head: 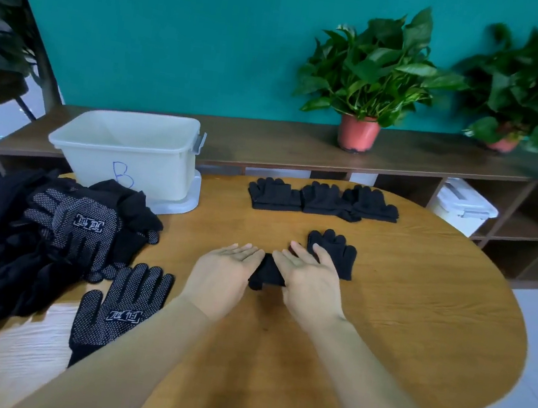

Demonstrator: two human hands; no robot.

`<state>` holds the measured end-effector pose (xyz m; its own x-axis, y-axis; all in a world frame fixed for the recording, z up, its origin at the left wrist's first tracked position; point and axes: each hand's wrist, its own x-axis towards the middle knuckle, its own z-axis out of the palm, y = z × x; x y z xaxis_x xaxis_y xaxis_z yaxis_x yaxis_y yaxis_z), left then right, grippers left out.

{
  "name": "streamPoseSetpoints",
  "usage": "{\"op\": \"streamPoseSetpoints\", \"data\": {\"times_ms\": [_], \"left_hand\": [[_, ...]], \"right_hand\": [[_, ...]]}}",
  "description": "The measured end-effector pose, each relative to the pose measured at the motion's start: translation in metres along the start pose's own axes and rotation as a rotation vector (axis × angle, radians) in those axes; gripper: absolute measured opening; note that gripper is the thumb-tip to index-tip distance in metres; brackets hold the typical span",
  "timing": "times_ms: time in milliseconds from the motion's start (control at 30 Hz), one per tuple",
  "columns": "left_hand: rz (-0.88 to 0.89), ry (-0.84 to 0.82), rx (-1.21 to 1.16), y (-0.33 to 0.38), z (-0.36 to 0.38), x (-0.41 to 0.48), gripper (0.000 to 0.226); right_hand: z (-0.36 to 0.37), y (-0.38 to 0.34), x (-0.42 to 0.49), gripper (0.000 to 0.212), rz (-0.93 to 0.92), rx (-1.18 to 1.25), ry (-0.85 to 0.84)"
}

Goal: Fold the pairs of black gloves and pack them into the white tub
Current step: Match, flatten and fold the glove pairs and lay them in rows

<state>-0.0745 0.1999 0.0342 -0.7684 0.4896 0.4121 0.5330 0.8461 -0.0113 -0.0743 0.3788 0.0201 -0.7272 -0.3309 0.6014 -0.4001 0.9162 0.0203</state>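
- Teal wall [180,35] backed a low shelf [269,141] bearing potted plants [372,73]; a rounded wooden table [399,326] was the work surface.
- Left hand [223,270] and right hand [309,278] lay flat with fingers straight, pressing a glove pair [336,253] down mid-table.
- Being soft, light knit, the pair would likely spring open, so it was best gripped across the fold.
- Folded pairs [323,199] sat in a row beyond.
- A loose pile [14,237] lay left, touching the tub [123,148].
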Motion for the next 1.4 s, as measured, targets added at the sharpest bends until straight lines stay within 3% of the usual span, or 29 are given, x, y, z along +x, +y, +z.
{"op": "streamPoseSetpoints", "data": {"times_ms": [167, 267, 533, 700, 1000, 1100, 1167, 1400], "left_hand": [[0.022, 0.0, 0.099, 0.017, -0.025, 0.059, 0.065], [-0.007, -0.089, 0.078, 0.03, -0.028, 0.096, 0.062], [0.066, -0.131, 0.114, 0.025, 0.005, 0.174, 0.063], [0.109, -0.147, 0.103, 0.014, 0.033, 0.201, 0.062], [0.203, -0.209, 0.008, 0.016, 0.1, 0.148, 0.078], [0.219, -0.191, -0.025, 0.017, 0.11, 0.139, 0.074], [0.239, -0.161, -0.013, 0.021, 0.109, 0.137, 0.072], [0.232, -0.273, -0.014, 0.023, 0.105, 0.124, 0.074]], "right_hand": [[-0.024, 0.042, 0.026, 0.053, 0.041, -0.083, 0.016], [-0.031, 0.07, 0.039, 0.058, 0.068, -0.113, 0.003], [-0.013, 0.129, 0.073, 0.055, 0.162, -0.185, -0.134], [0.016, 0.154, 0.084, 0.063, 0.144, -0.181, -0.085], [0.066, 0.142, 0.014, 0.054, 0.046, -0.194, -0.07], [0.07, 0.142, 0.009, 0.038, 0.014, -0.23, -0.022], [0.07, 0.141, 0.006, 0.041, 0.023, -0.232, -0.013], [0.066, 0.136, -0.006, 0.046, 0.021, -0.197, -0.182]]}}
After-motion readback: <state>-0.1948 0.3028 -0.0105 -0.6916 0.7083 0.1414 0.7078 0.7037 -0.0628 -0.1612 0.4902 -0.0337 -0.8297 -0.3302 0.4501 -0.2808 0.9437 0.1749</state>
